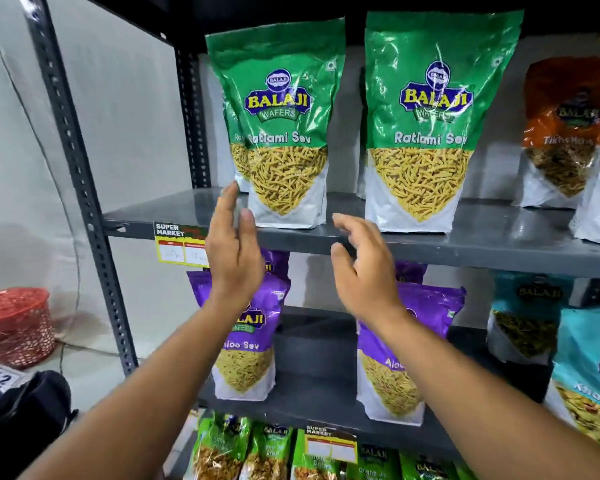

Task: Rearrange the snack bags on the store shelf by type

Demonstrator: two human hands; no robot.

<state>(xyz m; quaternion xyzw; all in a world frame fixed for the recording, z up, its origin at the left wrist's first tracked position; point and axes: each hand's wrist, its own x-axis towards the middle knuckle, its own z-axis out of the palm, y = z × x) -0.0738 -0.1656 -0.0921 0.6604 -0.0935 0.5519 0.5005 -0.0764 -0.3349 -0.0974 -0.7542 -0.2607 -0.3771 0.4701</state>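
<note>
Two green Ratlami Sev bags stand upright on the upper grey shelf (482, 233): the left bag (281, 133) with another green bag behind it, and the right bag (426, 133). My left hand (231, 244) is open, fingers up, just left of the left bag's base and not gripping it. My right hand (364, 268) is open below the shelf edge, between the two green bags, holding nothing. Orange Tikha Mitha bags (561, 133) stand at the far right of the same shelf.
On the shelf below stand purple Aloo Sev bags (246, 344) and teal bags (523, 327). Light-green bags (222, 448) fill the lowest shelf. A price tag (179, 244) hangs on the upper shelf's edge. The grey upright post (84, 188) and a red basket (14, 327) are to the left.
</note>
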